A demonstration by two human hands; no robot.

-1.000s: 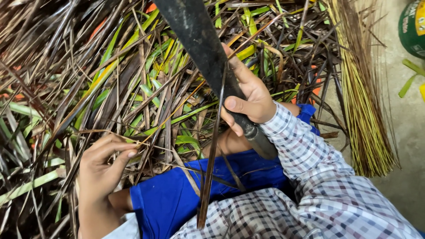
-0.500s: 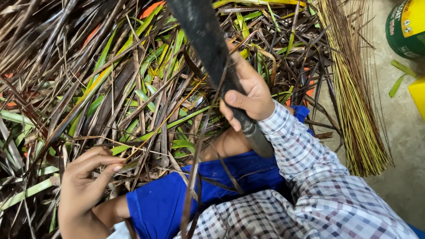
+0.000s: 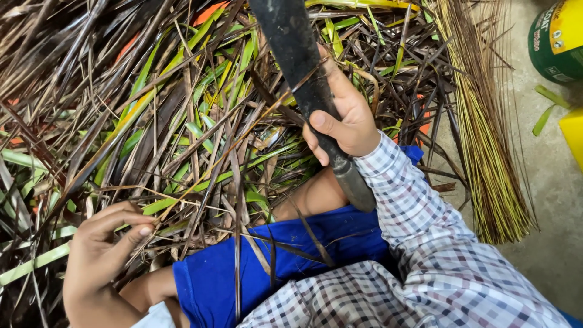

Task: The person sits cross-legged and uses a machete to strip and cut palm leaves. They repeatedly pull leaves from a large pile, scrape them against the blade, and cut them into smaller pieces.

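Right hand [image 3: 340, 118] is wrapped tight around the handle of a big dark blade [image 3: 291, 48], a machete-like knife, thumb laid along the near side of the grip and fingers curled over the far side. The blade runs up and away from the hand to the top edge of the view, flat, dull and blackened, above the heap of leaves. The handle's round butt sticks out below the hand, just over the bare knee [image 3: 310, 197]. A checked sleeve [image 3: 425, 243] in white, grey and maroon covers that arm to the wrist.

Left hand [image 3: 103, 249] sits low on the left, fingers bent and pressed together on thin leaf strips [image 3: 182, 203], thumb and forefinger pinching one pale green strip that runs off toward the middle of the heap. The rest of that hand rests among dry stalks.

Both hands work in a thick pile of palm leaflets [image 3: 152, 109], brown, purple-black, green and yellow, crossing in every direction and covering most of the floor in view; a few lie over the blue shorts [image 3: 243, 273]. To the right, well apart from the blade, a bundle of stripped yellow-green midribs [image 3: 486, 152] lies straight on the concrete floor [image 3: 546, 243]. A green and yellow tin [image 3: 555, 39] stands at the top right corner, with a yellow object [image 3: 574, 136] just below it at the edge.
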